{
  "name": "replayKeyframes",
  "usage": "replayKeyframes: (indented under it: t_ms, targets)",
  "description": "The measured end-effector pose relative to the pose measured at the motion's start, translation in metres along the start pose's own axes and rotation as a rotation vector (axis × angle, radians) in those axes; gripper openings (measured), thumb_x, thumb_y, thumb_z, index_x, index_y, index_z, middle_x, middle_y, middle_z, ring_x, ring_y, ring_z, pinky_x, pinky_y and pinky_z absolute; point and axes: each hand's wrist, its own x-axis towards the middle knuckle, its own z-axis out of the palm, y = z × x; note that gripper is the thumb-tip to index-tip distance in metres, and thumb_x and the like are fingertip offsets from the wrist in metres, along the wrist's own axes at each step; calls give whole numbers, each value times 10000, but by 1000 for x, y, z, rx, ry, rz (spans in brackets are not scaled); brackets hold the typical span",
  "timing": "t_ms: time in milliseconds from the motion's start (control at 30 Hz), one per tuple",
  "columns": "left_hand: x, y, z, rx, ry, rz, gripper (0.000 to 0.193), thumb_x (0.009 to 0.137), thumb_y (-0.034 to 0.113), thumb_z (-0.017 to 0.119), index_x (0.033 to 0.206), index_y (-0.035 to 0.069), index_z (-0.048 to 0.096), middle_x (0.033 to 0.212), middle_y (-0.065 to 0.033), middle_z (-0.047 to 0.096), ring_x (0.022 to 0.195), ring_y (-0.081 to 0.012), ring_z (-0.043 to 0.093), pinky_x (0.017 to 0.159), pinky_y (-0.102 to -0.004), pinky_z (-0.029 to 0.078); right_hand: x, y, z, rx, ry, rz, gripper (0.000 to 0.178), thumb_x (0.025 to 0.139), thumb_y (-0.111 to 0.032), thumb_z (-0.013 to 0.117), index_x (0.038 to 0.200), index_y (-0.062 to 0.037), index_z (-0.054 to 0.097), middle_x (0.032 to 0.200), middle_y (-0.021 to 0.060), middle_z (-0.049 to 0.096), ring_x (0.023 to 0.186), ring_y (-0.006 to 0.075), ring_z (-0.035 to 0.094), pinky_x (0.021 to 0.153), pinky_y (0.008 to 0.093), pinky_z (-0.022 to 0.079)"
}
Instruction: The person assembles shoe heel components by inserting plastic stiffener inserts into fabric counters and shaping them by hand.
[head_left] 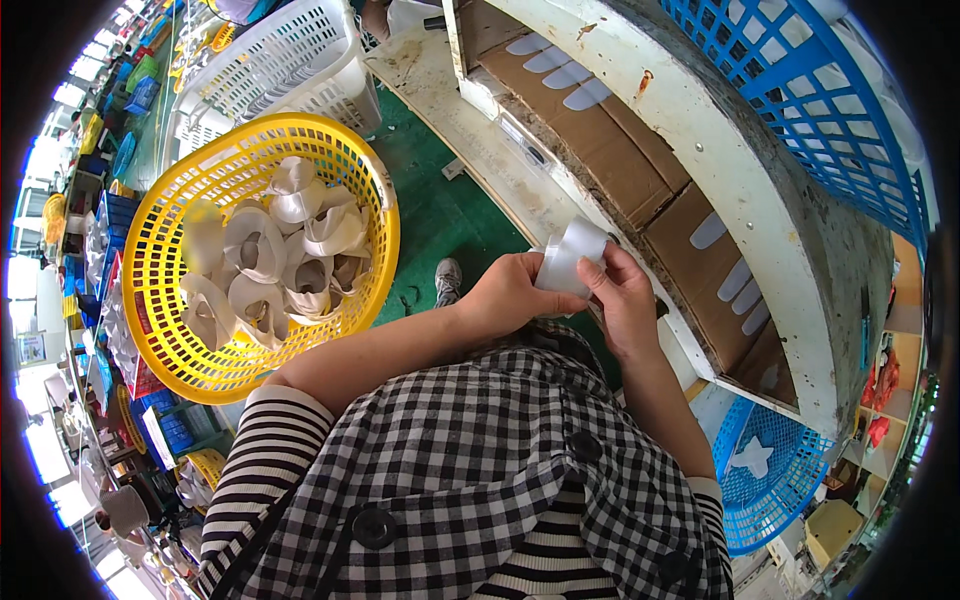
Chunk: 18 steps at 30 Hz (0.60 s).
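Head view: the two hands are meeting in front of the checked garment (460, 420), both gripping one glossy white curved piece (580, 243). The left hand (508, 290) is pinching its left side, while the right hand (625, 290) is closing thumb and fingers on its right edge, probably because a thin sheet needs support from two sides to keep its bend. On the left, a yellow basket (390, 235) is holding curled white pieces (255, 245), its raised wall presumably containing the loose heap. Beyond it, a white basket (348, 95) is standing. On the right, flat white rounded strips (587, 95) are lying in groups on brown cardboard (590, 145), seemingly spread to avoid stacking.
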Motion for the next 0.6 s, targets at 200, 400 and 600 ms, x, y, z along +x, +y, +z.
replayKeyframes:
  t_ms: [200, 400, 600]
  targets:
    - [5, -18, -20, 99, -10, 294, 351, 717, 141, 796, 960, -20, 598, 875, -56, 655, 771, -103, 605, 703, -230, 484, -5, 4, 1, -151, -17, -209, 422, 796, -73, 708, 1162, 40, 530, 1030, 60, 539, 979, 142, 549, 845, 270, 453]
    - [-5, -15, -20, -205, 49, 41, 285, 737, 97, 769, 923, -24, 590, 860, -78, 649, 768, -105, 604, 692, -221, 483, -27, 8, 7, -613, -87, -263, 399, 707, -73, 764, 1049, 3, 574, 979, 47, 474, 955, 156, 540, 837, 292, 459]
    - [-24, -20, -20, -4, -67, 145, 287, 756, 102, 744, 958, -42, 598, 861, -67, 657, 743, -108, 604, 683, -239, 489, -41, 3, -1, -112, -53, -37, 356, 728, -78, 748, 1071, -67, 654, 934, 25, 531, 921, 144, 514, 760, 258, 419]
